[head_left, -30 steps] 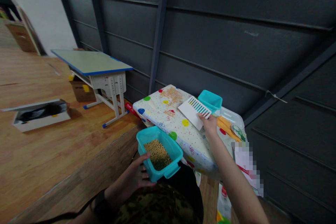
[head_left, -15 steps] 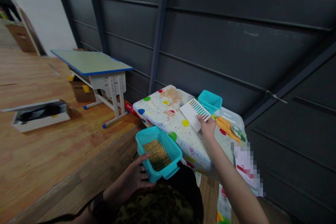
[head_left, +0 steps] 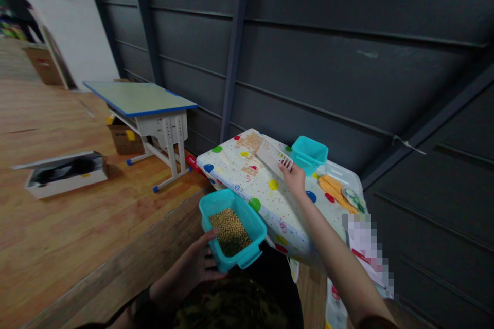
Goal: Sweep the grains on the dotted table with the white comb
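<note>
My left hand [head_left: 196,268] grips the near-left side of a teal plastic container [head_left: 254,219], thumb over the rim and fingers against the outer wall. Inside lie yellowish soybeans [head_left: 228,222], with smaller dark green beans [head_left: 231,247] at the near end. The container is held by the front edge of a table [head_left: 283,200] with a balloon-print cover. Over that table, my right hand [head_left: 294,179] pinches the slotted end of a flat white slotted plate [head_left: 269,157]. The plate is tilted, its far end by the scattered pale grains [head_left: 250,142].
Another teal container [head_left: 310,150] stands at the table's back right, beside a clear tray [head_left: 345,175], orange cloth [head_left: 335,190] and a round green-and-white item [head_left: 353,198]. A dark panelled wall [head_left: 328,56] rises behind. Leftward are a desk [head_left: 141,96], an open white box [head_left: 67,180] and a distant person [head_left: 17,7].
My right hand has moved left with the slotted plate, which has turned more edge-on and nearer the scattered grains. My left hand still holds the container in about the same place.
</note>
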Demonstrator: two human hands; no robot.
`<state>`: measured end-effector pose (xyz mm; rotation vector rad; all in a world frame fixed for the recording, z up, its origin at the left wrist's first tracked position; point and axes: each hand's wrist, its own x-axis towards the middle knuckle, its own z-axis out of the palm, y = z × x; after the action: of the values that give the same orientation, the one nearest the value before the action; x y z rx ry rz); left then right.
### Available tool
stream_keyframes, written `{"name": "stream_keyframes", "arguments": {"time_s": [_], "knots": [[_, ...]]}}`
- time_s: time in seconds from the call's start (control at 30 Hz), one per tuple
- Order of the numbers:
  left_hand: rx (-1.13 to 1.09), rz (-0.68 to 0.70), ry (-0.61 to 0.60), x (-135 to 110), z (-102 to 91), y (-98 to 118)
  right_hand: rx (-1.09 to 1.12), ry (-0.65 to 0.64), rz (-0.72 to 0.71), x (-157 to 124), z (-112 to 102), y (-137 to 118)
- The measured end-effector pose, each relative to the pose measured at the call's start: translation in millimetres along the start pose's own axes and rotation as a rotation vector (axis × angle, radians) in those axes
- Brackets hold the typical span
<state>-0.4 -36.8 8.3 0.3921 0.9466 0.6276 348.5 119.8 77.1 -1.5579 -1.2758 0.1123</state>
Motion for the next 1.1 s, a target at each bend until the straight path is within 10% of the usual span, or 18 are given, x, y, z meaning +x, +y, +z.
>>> {"name": "stream_keyframes", "arguments": {"time_s": [1.1], "knots": [[0.02, 0.036, 0.004, -1, -8.5, 7, 0.035, -0.173, -0.133, -29, 17, -16]]}}
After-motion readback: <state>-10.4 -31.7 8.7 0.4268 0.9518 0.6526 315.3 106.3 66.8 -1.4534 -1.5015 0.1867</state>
